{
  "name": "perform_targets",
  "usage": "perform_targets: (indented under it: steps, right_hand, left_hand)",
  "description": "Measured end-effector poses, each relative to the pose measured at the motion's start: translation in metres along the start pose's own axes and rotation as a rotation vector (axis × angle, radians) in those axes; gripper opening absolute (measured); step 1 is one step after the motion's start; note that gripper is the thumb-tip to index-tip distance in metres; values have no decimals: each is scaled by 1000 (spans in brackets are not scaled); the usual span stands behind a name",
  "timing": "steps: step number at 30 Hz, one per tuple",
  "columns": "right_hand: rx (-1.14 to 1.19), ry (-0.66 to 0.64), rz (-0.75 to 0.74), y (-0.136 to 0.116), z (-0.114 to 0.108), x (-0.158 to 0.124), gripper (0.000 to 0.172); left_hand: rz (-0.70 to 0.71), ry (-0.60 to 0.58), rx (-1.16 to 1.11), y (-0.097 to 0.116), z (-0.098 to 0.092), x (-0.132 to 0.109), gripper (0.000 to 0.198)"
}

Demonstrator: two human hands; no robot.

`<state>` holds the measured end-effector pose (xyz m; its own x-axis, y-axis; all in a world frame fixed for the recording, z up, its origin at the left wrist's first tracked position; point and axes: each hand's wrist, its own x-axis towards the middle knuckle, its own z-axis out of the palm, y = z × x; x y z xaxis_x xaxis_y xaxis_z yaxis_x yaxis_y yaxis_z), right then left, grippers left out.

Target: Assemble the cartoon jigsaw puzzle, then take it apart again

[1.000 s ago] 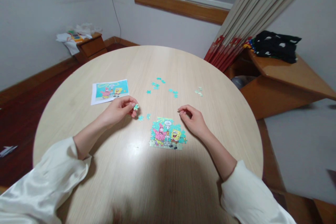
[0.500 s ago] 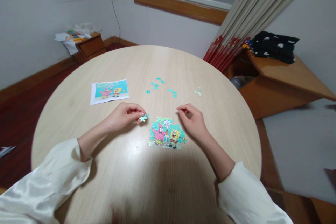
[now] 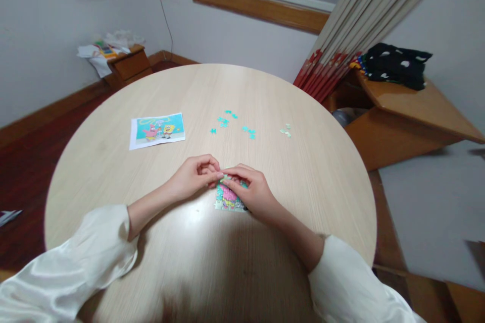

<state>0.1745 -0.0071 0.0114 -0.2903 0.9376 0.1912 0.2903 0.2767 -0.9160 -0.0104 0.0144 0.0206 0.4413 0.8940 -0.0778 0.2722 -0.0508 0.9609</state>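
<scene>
A partly assembled jigsaw puzzle with cartoon figures lies on the round table in front of me. At its upper left corner, my left hand is closed, thumb and index finger pinched together on a jigsaw piece mostly hidden by the fingers. My right hand reaches across the puzzle and covers its right side. Its thumb and index finger meet the left fingertips at that same corner, closed around the piece.
Several loose turquoise pieces lie beyond the hands, with a few pale green ones farther right. A printed reference picture rests at the left on the wooden table. A wooden cabinet stands beyond the right edge.
My left hand has carried the jigsaw piece right to the puzzle's upper left corner. My right hand has moved left over the puzzle, its fingertips now meeting the left ones.
</scene>
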Motion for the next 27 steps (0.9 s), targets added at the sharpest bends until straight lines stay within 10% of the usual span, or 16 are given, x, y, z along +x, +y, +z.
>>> perform_targets:
  steps: [9,27]
  right_hand:
    - [157,135,183,23,-2,21,17]
    - [-233,95,174,15,11,29,8]
  left_hand:
    - [346,-67,849,-12,-11,0,33]
    - [445,66,809,-33,-14,4,16]
